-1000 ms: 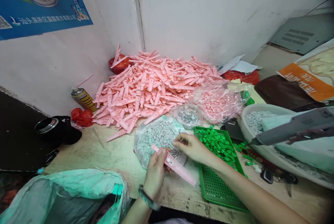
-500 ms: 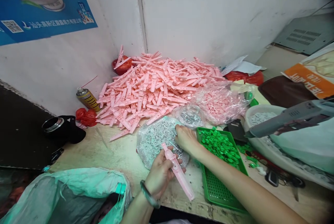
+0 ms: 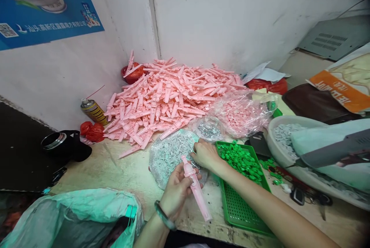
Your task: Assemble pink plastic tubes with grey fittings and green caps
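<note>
My left hand (image 3: 176,194) is shut around a pink moulded plastic strap (image 3: 197,196), which stands nearly upright with its lower end pointing toward me. My right hand (image 3: 206,155) rests with bunched fingertips on a clear plastic bag of small grey-white parts (image 3: 169,159). Whether those fingers pinch anything is hidden. A smaller clear bag of metal pieces (image 3: 208,128) lies just beyond them. To the right of my right hand is a green perforated tray of green caps (image 3: 241,161).
A large heap of pink plastic strips (image 3: 164,96) fills the wall corner behind the worktop (image 3: 86,167). A bag of pink parts (image 3: 243,115) lies beside it. At right stand a white basin (image 3: 285,144) and a grey tool (image 3: 338,149). A teal sack (image 3: 72,213) sits at front left.
My left hand has turned the strap from a rightward slant to nearly upright. My right hand has come down onto the bag of small parts, and the view has shifted slightly.
</note>
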{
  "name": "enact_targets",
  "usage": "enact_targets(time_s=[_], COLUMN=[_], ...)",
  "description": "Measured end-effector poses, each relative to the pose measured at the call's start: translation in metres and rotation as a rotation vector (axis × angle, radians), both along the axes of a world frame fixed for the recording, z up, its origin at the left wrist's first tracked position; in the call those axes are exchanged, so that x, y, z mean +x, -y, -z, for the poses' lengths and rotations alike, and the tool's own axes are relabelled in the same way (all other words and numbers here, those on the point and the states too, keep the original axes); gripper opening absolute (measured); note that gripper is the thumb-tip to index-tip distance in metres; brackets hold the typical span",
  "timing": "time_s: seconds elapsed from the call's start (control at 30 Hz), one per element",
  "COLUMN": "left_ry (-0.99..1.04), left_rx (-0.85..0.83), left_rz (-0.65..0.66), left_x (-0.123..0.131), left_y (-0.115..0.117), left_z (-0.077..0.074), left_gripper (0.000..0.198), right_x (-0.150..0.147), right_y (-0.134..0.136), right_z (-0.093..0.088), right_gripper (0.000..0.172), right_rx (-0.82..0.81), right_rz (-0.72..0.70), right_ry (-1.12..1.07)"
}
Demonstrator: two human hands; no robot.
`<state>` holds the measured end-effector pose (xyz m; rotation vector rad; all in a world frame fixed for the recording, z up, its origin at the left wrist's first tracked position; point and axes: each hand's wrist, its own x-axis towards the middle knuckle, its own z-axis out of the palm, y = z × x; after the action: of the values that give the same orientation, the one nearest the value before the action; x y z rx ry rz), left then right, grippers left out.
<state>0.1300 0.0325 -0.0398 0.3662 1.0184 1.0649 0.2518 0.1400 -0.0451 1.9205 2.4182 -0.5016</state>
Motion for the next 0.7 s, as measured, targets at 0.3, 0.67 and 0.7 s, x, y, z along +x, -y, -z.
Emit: enact_targets(time_s=[0.3,0.67,0.7], left_ry=[0.060,-0.031,-0.046], left_rx=[-0.026,0.070,0.075], left_rz=[-0.014,0.009,0.027], left_x=[-0.005,0.008,0.010], left_y=[-0.001,-0.004,-0.005], left_z=[-0.002,-0.002,-0.001], left_gripper=[0.045,0.038,0.036], right_x=[0.010,0.037,0.040], right_y=[-0.006,0.053,0.054], right_z=[0.003,-0.022,-0.019], right_gripper=[0.016,0.024,0.026], right_rx=[-0.004,0.182,0.218], right_rz=[0.043,-0.470,-0.529], right_ry=[-0.212,-0.745,-0.742])
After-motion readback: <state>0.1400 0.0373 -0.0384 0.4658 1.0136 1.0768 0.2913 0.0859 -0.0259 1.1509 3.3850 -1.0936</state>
